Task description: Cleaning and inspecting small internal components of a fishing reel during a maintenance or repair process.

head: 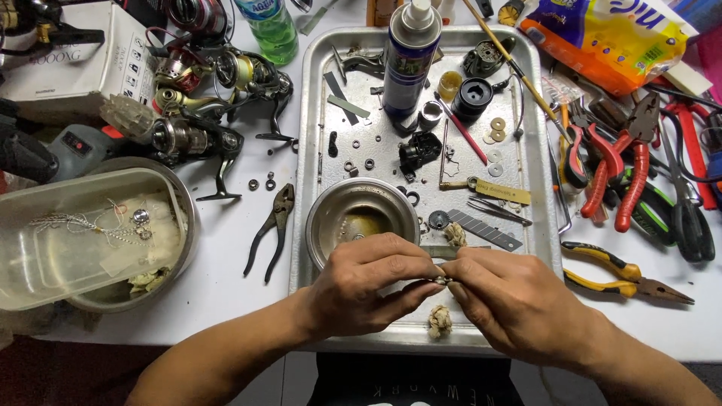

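Observation:
My left hand and my right hand meet over the near edge of a metal tray. Between the fingertips of both hands sits a small metal part, pinched from either side; its shape is mostly hidden. Just behind the hands stands a small steel bowl holding yellowish liquid. A wad of frayed cloth lies on the tray below the fingers, and another wad lies behind them.
On the tray are a spray can, a utility knife blade, tweezers, washers and black reel parts. Black pliers and fishing reels lie left, beside a plastic tub. Red pliers and yellow-handled pliers lie right.

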